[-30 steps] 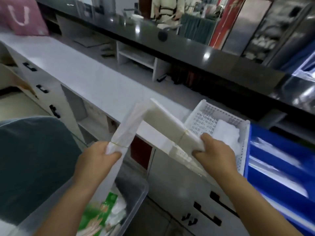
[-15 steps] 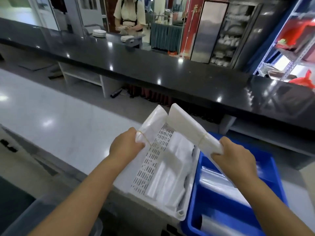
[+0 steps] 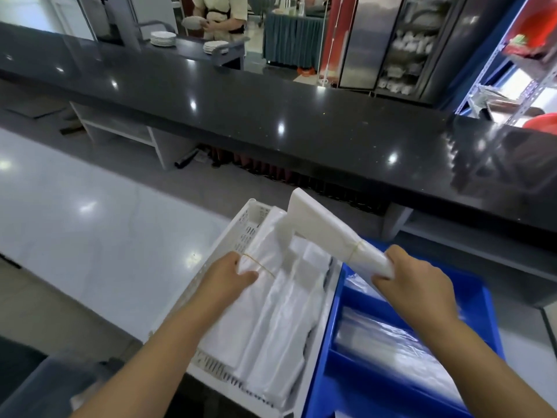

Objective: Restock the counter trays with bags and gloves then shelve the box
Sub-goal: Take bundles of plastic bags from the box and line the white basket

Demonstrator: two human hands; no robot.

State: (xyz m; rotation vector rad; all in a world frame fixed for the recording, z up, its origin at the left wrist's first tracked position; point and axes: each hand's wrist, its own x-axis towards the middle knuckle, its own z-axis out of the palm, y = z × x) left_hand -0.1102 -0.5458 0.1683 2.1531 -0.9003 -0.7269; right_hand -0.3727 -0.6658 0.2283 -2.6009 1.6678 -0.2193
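Head view: bag bundles now over the white tray, no longer beside it.

My left hand pinches one banded bundle of bags down onto the stock in the white tray; my right hand grips the raised second bundle, angled up and away, above the blue tray edge. Restocking looks close.

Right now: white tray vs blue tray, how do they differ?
The white tray has slotted walls; the blue tray has solid ones. The white tray holds opaque white bag bundles; the blue tray holds clear plastic packs. Both sit side by side on the counter.
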